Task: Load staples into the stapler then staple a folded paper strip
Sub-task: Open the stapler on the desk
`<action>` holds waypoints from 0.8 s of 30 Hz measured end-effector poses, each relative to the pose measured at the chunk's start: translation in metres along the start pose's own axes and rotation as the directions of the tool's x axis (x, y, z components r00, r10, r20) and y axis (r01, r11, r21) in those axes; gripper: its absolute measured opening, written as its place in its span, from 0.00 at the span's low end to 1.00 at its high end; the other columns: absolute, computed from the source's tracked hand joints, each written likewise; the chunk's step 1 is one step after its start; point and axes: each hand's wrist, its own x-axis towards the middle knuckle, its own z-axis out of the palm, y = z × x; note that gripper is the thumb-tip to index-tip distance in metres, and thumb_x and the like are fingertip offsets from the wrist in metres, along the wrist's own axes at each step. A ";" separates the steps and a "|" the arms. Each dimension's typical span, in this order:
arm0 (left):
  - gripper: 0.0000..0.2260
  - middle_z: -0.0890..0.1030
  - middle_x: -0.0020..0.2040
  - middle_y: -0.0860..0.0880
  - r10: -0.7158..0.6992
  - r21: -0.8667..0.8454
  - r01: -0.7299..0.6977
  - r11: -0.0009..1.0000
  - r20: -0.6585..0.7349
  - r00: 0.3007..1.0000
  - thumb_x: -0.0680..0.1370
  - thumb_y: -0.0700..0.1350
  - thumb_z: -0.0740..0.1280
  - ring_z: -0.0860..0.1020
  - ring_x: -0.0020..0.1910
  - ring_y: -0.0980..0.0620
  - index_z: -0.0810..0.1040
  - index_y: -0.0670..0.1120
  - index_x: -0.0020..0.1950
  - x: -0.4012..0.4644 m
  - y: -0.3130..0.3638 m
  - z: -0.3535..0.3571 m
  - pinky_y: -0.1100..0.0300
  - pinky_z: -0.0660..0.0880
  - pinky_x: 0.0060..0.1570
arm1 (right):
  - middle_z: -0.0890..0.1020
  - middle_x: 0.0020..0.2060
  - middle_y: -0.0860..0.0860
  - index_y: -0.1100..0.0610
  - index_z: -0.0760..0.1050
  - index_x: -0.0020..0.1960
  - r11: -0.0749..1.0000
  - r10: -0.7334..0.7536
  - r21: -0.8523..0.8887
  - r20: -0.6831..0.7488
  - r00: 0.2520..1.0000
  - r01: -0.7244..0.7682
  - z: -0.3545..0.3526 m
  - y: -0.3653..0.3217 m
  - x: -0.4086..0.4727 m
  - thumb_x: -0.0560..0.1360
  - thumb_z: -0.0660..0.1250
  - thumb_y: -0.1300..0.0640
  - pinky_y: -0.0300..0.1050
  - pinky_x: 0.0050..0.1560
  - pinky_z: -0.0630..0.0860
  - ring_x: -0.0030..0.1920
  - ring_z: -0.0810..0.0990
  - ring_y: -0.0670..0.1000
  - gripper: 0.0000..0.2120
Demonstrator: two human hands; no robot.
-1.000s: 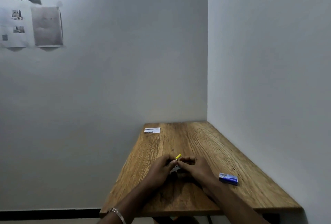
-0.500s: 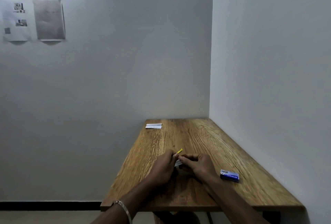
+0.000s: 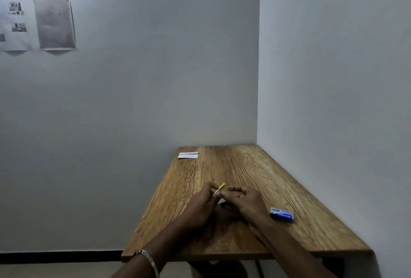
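Note:
My left hand [image 3: 200,205] grips a small stapler [image 3: 220,201] low over the middle of the wooden table [image 3: 255,173]. Only a silver sliver of the stapler and its yellow-tipped pusher [image 3: 221,186] show, the pusher sticking up between my hands. My right hand [image 3: 244,203] meets the left, its curled fingertips pinching at the stapler's body. Whether it holds staples is hidden. A blue staple box [image 3: 281,215] lies on the table just right of my right wrist. The folded white paper strip [image 3: 188,155] lies at the table's far left corner.
The table stands in a corner, with grey walls behind it and along its right side. Printed sheets [image 3: 35,17] are taped to the wall at upper left. The table's front edge [image 3: 222,256] is close to my forearms.
Both hands stay together at the stapler. The yellow pusher sticks out slightly further from between the fingers, and my right fingers have spread a little. The view has shifted slightly.

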 end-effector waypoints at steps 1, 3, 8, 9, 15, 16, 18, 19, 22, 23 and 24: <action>0.11 0.77 0.49 0.56 0.021 -0.011 -0.021 1.000 0.020 1.000 0.82 0.52 0.62 0.77 0.44 0.62 0.66 0.50 0.61 -0.001 -0.001 0.000 0.68 0.73 0.42 | 0.88 0.40 0.57 0.61 0.80 0.52 1.000 0.002 0.017 -0.023 1.000 -0.002 0.000 -0.001 0.000 0.69 0.79 0.62 0.47 0.39 0.84 0.41 0.88 0.56 0.14; 0.15 0.76 0.51 0.55 0.063 0.002 -0.063 0.998 0.022 0.998 0.79 0.50 0.67 0.78 0.47 0.60 0.64 0.52 0.61 -0.001 -0.003 0.001 0.68 0.75 0.43 | 0.87 0.39 0.57 0.62 0.78 0.52 0.998 0.003 0.064 -0.051 0.999 0.001 0.001 -0.004 0.000 0.70 0.78 0.61 0.44 0.35 0.83 0.39 0.88 0.56 0.15; 0.04 0.79 0.51 0.54 0.037 -0.005 -0.037 0.999 -0.096 0.995 0.81 0.47 0.65 0.78 0.47 0.59 0.72 0.55 0.52 0.001 -0.006 0.000 0.61 0.78 0.46 | 0.88 0.40 0.53 0.57 0.81 0.50 0.998 -0.031 0.051 -0.054 0.998 0.034 0.000 -0.004 0.000 0.70 0.76 0.54 0.41 0.33 0.82 0.39 0.88 0.52 0.11; 0.02 0.80 0.48 0.53 0.020 -0.030 -0.023 0.999 -0.101 0.995 0.81 0.47 0.63 0.78 0.44 0.60 0.73 0.55 0.52 0.001 -0.008 0.000 0.63 0.76 0.42 | 0.87 0.41 0.51 0.53 0.82 0.50 0.998 -0.062 -0.002 -0.059 0.996 0.062 -0.001 -0.002 0.000 0.69 0.76 0.51 0.40 0.34 0.81 0.40 0.87 0.50 0.12; 0.11 0.78 0.39 0.56 -0.046 -0.195 0.032 0.980 -0.064 0.997 0.85 0.48 0.55 0.74 0.37 0.59 0.75 0.51 0.47 0.001 -0.006 -0.003 0.66 0.70 0.38 | 0.85 0.52 0.46 0.45 0.83 0.52 0.945 -0.199 -0.259 0.040 0.979 0.202 -0.002 0.000 0.004 0.73 0.75 0.53 0.44 0.54 0.79 0.55 0.82 0.45 0.09; 0.12 0.76 0.40 0.55 -0.038 -0.173 0.028 0.984 -0.057 0.998 0.85 0.48 0.55 0.73 0.37 0.61 0.75 0.52 0.46 0.001 -0.004 -0.003 0.68 0.69 0.38 | 0.86 0.50 0.47 0.45 0.83 0.51 0.953 -0.189 -0.231 0.041 0.981 0.193 -0.001 -0.001 0.003 0.74 0.74 0.54 0.41 0.50 0.80 0.52 0.84 0.45 0.07; 0.11 0.74 0.41 0.54 -0.021 -0.140 0.016 0.990 -0.035 0.999 0.84 0.49 0.55 0.72 0.36 0.65 0.74 0.53 0.46 0.000 -0.002 -0.001 0.71 0.68 0.37 | 0.87 0.46 0.50 0.51 0.84 0.50 0.982 -0.136 -0.126 0.021 0.990 0.138 0.000 -0.002 0.000 0.74 0.74 0.56 0.41 0.42 0.82 0.47 0.87 0.48 0.06; 0.10 0.75 0.41 0.54 -0.021 -0.128 0.018 0.992 -0.026 0.999 0.84 0.50 0.56 0.72 0.35 0.66 0.73 0.53 0.46 0.000 0.000 0.001 0.72 0.68 0.37 | 0.88 0.45 0.51 0.54 0.85 0.51 0.989 -0.113 -0.095 0.015 0.993 0.114 0.001 -0.003 -0.002 0.73 0.75 0.56 0.41 0.40 0.82 0.45 0.87 0.49 0.06; 0.11 0.78 0.43 0.53 -0.036 -0.048 0.034 0.998 -0.036 0.999 0.83 0.55 0.57 0.75 0.38 0.61 0.74 0.51 0.48 0.000 0.004 0.002 0.66 0.69 0.37 | 0.88 0.42 0.52 0.58 0.86 0.49 0.989 -0.092 -0.118 0.023 0.996 0.094 0.002 -0.004 -0.004 0.73 0.75 0.54 0.43 0.41 0.83 0.44 0.87 0.50 0.08; 0.12 0.79 0.43 0.53 -0.027 -0.011 0.026 1.000 -0.060 0.998 0.83 0.55 0.57 0.76 0.39 0.58 0.75 0.50 0.49 -0.001 0.004 0.003 0.63 0.70 0.38 | 0.88 0.41 0.52 0.58 0.86 0.48 0.989 -0.089 -0.121 0.024 0.996 0.091 0.002 -0.005 -0.004 0.73 0.75 0.54 0.43 0.42 0.84 0.44 0.87 0.50 0.08; 0.14 0.80 0.43 0.52 -0.019 0.006 0.020 1.000 -0.082 0.996 0.83 0.55 0.56 0.77 0.40 0.55 0.75 0.48 0.50 -0.001 0.005 0.004 0.60 0.71 0.39 | 0.88 0.41 0.52 0.58 0.86 0.48 0.989 -0.086 -0.115 0.019 0.996 0.087 0.002 -0.005 -0.004 0.73 0.75 0.54 0.43 0.42 0.84 0.44 0.87 0.50 0.08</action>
